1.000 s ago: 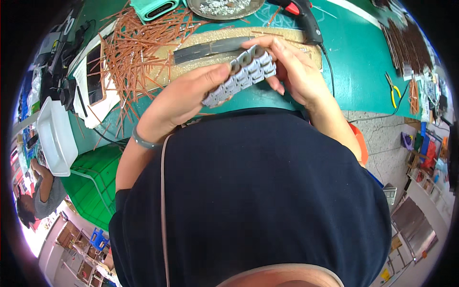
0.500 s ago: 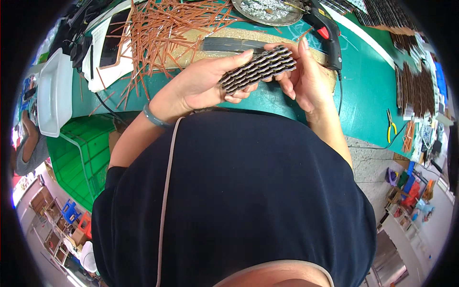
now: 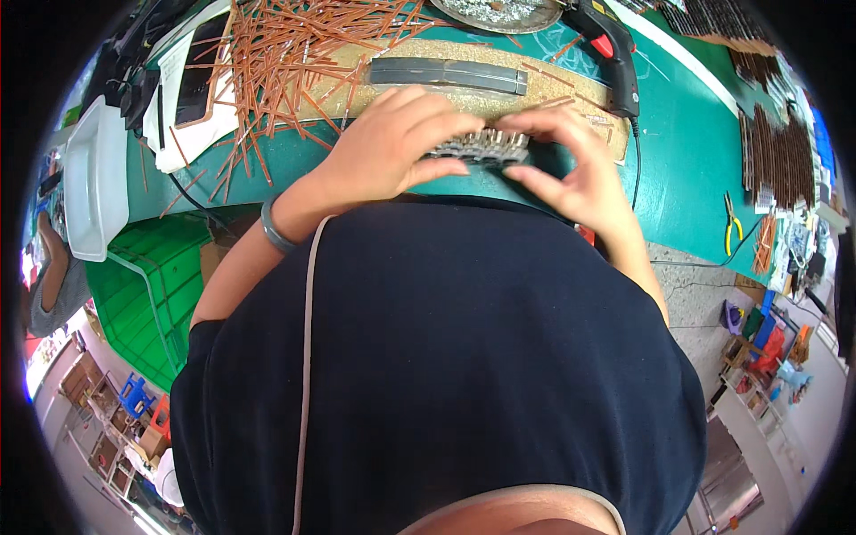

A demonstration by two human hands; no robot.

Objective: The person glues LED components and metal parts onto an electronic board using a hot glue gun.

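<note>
A compact stack of dark, ridged strips with shiny metallic edges is between my hands over the green table, close to my body. My left hand grips the stack's left end, fingers over the far side and thumb along the near side. At the right end, my right hand curls round it, index finger at the far edge and thumb at the near corner. The hands cover both ends of the stack, and motion smears its details. Just beyond lies a dark grey bar on a speckled tan board.
Thin reddish-brown sticks are heaped at the far left beside a phone. A black hot-glue gun and a round metal plate lie beyond. Yellow-handled pliers and stacked dark strips are right; a green crate stands left.
The stack has come nearer my body and been turned, so its metallic edges face up. My left hand has rolled over it, back upward; my right hand has lowered to its right end.
</note>
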